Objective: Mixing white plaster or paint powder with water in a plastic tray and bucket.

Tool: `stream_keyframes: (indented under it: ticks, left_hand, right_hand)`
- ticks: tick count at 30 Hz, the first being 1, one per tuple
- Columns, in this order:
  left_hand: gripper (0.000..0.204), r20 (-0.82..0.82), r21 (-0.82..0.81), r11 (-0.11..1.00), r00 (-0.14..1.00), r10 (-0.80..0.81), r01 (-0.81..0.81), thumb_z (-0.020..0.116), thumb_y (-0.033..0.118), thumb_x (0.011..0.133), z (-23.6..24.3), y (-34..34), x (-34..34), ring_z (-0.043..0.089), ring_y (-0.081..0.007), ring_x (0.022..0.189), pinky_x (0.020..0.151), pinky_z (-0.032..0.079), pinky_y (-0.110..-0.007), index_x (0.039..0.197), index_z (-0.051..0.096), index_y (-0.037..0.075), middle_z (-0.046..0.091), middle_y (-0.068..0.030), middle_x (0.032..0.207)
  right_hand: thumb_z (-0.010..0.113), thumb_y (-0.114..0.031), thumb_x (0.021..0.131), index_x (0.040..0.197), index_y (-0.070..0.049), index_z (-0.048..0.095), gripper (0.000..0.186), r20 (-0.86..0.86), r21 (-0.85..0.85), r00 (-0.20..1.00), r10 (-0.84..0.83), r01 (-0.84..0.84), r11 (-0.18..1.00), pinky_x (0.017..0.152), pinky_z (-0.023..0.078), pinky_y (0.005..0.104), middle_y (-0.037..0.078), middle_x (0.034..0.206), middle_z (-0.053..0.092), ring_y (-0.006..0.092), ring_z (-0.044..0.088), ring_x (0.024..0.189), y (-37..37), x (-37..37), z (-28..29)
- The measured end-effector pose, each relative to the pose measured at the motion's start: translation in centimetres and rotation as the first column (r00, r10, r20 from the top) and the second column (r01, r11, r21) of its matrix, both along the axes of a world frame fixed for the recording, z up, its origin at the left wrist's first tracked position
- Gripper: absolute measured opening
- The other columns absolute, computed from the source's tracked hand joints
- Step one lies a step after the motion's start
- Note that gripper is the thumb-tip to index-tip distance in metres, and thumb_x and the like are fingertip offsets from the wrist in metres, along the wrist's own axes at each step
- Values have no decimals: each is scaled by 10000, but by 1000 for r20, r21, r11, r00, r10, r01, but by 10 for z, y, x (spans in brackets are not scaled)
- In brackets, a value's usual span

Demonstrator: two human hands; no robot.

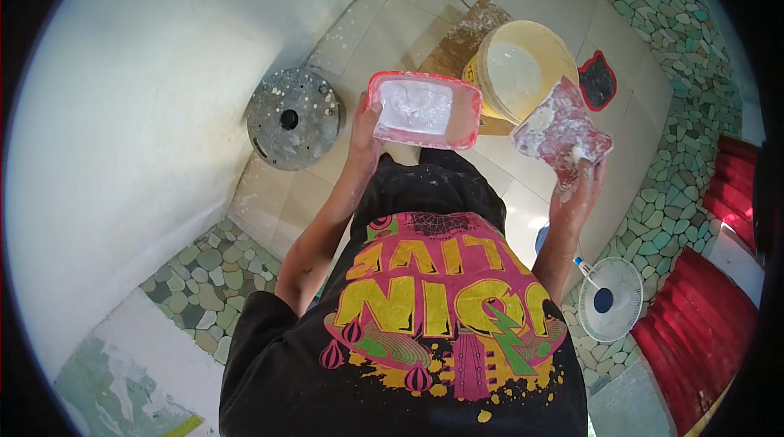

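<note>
My left hand (365,131) grips the left end of a rectangular plastic tub (468,114) with a red rim. White paste (415,107) lies in the tub, mostly toward its left and middle. On the right, my right hand (578,192) is closed around the narrow end of a flat red spreader-like piece (563,128), smeared with white, which flares out at its far end. That piece is held in front of a pale yellow bucket (563,53) and overlaps its near right rim. Some whitish material shows inside the bucket.
A speckled grey round disc (292,120) with a dark centre stands by the white wall (163,69). Wooden board (457,46) lies by the bucket. A black piece with red edging (598,82) rests on the tiles. At right are a fan (610,300) and red curtains (694,339).
</note>
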State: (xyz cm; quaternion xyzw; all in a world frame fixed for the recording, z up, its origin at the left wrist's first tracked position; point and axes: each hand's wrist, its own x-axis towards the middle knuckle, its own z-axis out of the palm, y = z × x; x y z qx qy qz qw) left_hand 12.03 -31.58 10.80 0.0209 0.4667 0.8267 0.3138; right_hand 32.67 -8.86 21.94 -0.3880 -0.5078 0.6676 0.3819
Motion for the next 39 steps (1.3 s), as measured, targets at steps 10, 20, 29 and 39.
stream_keyframes:
  ticks: [10,20,29,39]
  left_hand:
    - [590,32,6,1000,999,26,-27,529,385,993,-5,50,7,537,-260,1278,1099,400,-419,1428,427,-1,530,-155,1392]
    - [640,85,23,1000,996,-3,1,504,413,993,8,71,16,513,-324,1320,1132,378,-484,1430,420,-46,531,-203,1414]
    - [651,71,-26,999,997,24,-22,506,419,988,-2,73,12,512,-320,1322,1126,383,-475,1418,428,-63,524,-210,1418]
    - [624,12,-7,1000,1000,16,-16,505,406,992,1,73,16,525,-305,1304,1135,366,-443,1399,451,-64,549,-205,1388]
  right_hand:
    - [562,-181,933,1332,-26,518,431,-27,7,999,-37,37,999,919,521,356,89,1211,620,214,633,1090,58,15,-2]
    - [523,-62,907,1321,-12,505,417,-66,-112,998,-1,-7,994,917,539,363,100,1185,617,213,636,1077,65,21,-29]
    - [524,-91,923,1337,-7,502,423,-30,-100,999,13,-16,995,969,506,377,111,1219,616,239,625,1122,69,24,-32]
    - [539,-96,934,1359,-6,493,436,-16,-119,1000,25,-27,993,958,514,386,115,1218,618,239,632,1103,75,16,-34]
